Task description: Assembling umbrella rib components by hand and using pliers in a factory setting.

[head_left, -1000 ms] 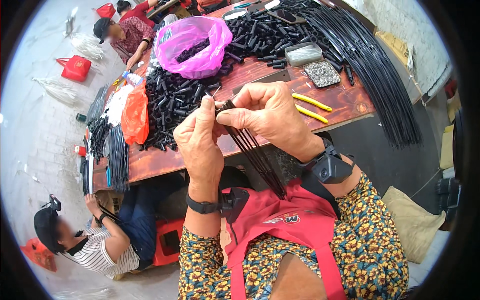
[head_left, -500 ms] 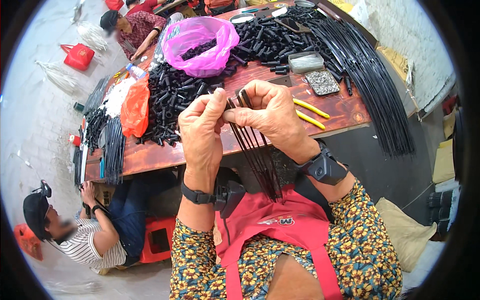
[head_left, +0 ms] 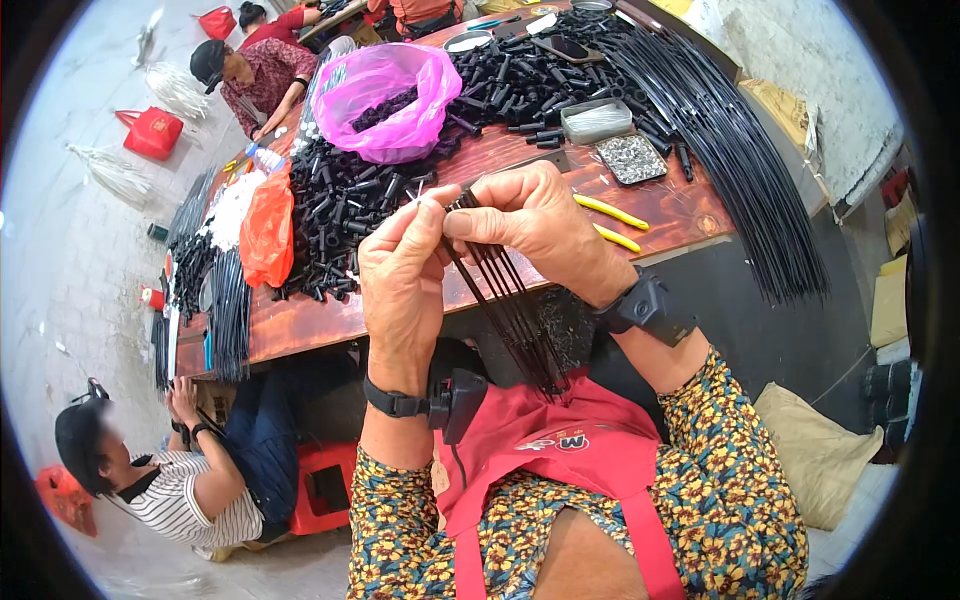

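Observation:
A bundle of thin black rods slants from my hands down toward the red apron on my lap. My right hand is closed round its upper end, thumb across the rods, with the black ends showing above the thumb. Close beside it on the left, my left hand pinches thumb against fingers. A small thin whitish piece sticks up from that pinch. One rod on the bundle's left side runs up to the left fingers; whether they grip it is hidden.
The wooden table ahead carries heaped black tubular parts, a pink plastic bag, an orange bag, yellow-handled pliers, a tray of small metal parts, a clear box and long black rods. Co-workers sit at the left.
My hands have tilted slightly and the rods have fanned out more. A whitish tip now shows clearly above my left fingertips. The head view has shifted a little.

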A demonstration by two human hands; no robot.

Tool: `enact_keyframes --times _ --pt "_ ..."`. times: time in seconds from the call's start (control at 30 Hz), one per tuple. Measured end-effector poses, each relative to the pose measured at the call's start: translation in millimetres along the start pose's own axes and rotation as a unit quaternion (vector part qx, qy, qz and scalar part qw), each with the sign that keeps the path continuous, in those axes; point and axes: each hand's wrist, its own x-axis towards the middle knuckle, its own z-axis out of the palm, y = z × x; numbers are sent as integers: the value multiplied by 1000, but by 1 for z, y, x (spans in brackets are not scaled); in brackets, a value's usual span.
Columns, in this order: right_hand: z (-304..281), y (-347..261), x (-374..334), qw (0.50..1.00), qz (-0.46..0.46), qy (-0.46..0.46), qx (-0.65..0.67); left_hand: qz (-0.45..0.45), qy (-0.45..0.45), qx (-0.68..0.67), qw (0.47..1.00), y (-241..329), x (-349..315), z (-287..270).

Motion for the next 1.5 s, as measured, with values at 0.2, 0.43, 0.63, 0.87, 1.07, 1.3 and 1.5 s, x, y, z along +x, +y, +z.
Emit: enact_keyframes --times 0.2,0.43,0.63,0.87,1.07,1.3,1.5 --pt "18 -6 -11 985 -26 146 -84 84 66 14 994 -15 3 5" --pt "7 0 6 997 14 71 -16 53 45 -12 997 -21 13 -7" --pt "-16 14 18 993 7 101 -53 5 199 145 969 -41 -2 -86" --pt "-36 37 30 995 14 103 0 46 206 378 902 -75 -8 -172" --pt "-42 43 28 994 21 103 13 69 200 696 686 -83 27 -144" --pt "-52 40 21 998 29 62 16 115 188 686 694 -100 27 -150" --pt "-51 34 15 997 35 65 27 147 157 659 721 -98 8 -149"
